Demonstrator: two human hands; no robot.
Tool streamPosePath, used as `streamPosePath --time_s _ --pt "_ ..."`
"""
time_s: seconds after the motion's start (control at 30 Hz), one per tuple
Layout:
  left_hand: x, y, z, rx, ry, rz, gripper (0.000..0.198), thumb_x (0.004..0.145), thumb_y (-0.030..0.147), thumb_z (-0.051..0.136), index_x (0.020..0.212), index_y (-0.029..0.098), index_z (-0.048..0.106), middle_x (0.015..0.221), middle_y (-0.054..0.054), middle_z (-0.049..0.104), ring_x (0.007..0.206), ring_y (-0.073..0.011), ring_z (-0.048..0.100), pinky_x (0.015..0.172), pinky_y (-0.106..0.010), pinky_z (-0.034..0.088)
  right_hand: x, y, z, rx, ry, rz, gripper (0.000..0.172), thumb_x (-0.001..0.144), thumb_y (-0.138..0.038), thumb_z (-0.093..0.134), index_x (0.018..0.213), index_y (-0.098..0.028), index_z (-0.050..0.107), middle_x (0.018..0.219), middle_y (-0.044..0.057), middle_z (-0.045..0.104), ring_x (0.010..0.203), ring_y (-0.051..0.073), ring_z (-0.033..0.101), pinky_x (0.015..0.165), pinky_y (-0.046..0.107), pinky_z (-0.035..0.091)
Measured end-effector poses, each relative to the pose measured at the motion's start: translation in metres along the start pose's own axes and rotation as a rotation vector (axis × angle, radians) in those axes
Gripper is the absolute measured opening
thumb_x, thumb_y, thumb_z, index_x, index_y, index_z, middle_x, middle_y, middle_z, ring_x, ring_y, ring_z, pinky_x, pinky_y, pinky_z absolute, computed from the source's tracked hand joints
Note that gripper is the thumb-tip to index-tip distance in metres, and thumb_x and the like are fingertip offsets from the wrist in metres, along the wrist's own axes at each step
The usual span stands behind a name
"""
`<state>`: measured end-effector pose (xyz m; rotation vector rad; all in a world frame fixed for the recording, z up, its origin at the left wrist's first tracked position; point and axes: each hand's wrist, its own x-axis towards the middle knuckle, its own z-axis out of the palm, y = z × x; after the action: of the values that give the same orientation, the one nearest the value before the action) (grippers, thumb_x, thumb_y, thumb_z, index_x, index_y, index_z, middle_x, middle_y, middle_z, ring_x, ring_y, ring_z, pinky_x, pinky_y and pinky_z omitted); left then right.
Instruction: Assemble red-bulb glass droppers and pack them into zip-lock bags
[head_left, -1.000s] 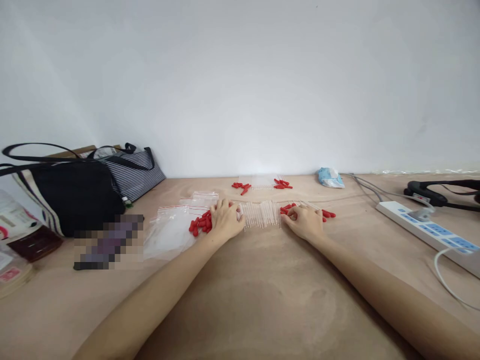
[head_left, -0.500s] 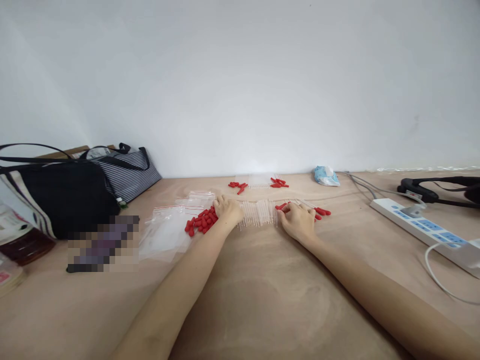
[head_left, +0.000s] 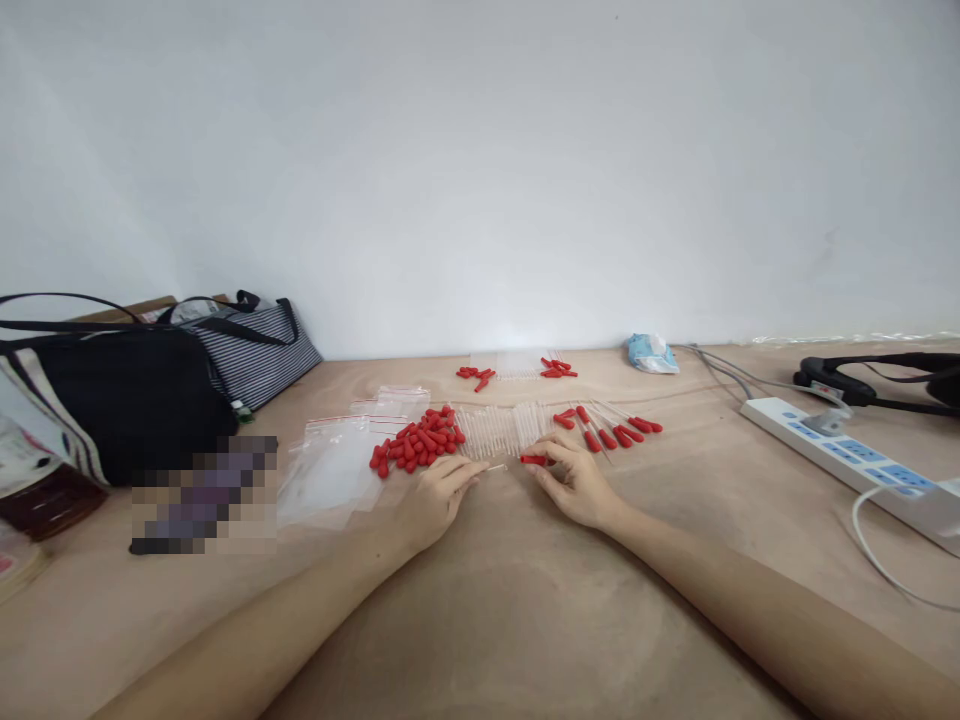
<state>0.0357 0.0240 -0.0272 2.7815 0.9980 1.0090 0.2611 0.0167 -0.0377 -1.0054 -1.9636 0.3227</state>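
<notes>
My left hand [head_left: 442, 492] pinches a thin clear dropper tube [head_left: 497, 467], its free end pointing right. Across a small gap, my right hand [head_left: 576, 482] grips a red rubber bulb [head_left: 532, 460] between thumb and fingers, its end facing the tube. Just beyond both hands lies a row of clear dropper tubes [head_left: 491, 430] side by side. A heap of red rubber bulbs [head_left: 420, 440] is at the left end of that row. To the right lie several droppers with red bulbs fitted [head_left: 606, 438], fanned out on the table.
Clear zip bags [head_left: 334, 465] lie left of the heap. Farther back is another group of tubes [head_left: 517, 365] with red bulbs on either side. Bags [head_left: 150, 390] and a blurred-out item [head_left: 206, 495] stand left; a power strip [head_left: 847, 455] and blue packet [head_left: 652, 353] are right.
Both hands have come nearer to me and closer together. My left hand left the heap's edge and now holds a tube; my right hand moved left from the finished-looking droppers with a bulb.
</notes>
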Motion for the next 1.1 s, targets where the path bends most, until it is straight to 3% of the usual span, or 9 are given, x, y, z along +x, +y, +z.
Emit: streamPosePath --time_s 0.23,0.57,0.73,1.1 --pt "0.003 0.002 0.006 -0.001 0.030 0.057 0.022 0.087 0.014 0.038 0.096 0.018 0.058 0.086 -0.004 0.061 0.081 -0.0153 0.054 0.073 -0.029 0.047 -0.002 -0.007 0.004 0.112 -0.086 -0.014 0.015 0.080 -0.019 0.049 0.089 -0.020 0.060 0.085 0.005 0.059 0.079 0.014 0.056 0.074 0.029 0.046" --pt "0.001 0.000 0.007 0.007 0.034 0.172 0.026 0.086 0.010 0.037 0.103 0.017 0.056 0.086 -0.005 0.062 0.079 -0.0148 0.053 0.078 -0.033 0.043 -0.003 -0.014 0.004 0.164 -0.120 -0.008 0.013 0.080 -0.018 0.049 0.089 -0.019 0.059 0.081 0.003 0.061 0.074 0.013 0.056 0.069 0.026 0.046" --pt "0.000 -0.002 0.009 0.042 0.017 0.227 0.030 0.086 0.007 0.034 0.105 0.017 0.056 0.080 -0.004 0.060 0.071 -0.0136 0.050 0.071 -0.030 0.039 -0.004 -0.012 0.005 0.196 -0.107 -0.043 0.014 0.082 -0.020 0.048 0.088 -0.019 0.061 0.079 0.003 0.063 0.073 0.013 0.056 0.069 0.026 0.045" --pt "-0.001 -0.001 0.009 0.146 -0.009 0.251 0.035 0.082 0.005 0.033 0.103 0.016 0.058 0.070 -0.004 0.052 0.065 -0.0140 0.044 0.066 -0.029 0.034 -0.007 -0.008 0.007 0.003 -0.096 -0.191 0.015 0.083 -0.023 0.046 0.084 -0.016 0.059 0.067 0.004 0.057 0.062 0.012 0.050 0.056 0.023 0.039"
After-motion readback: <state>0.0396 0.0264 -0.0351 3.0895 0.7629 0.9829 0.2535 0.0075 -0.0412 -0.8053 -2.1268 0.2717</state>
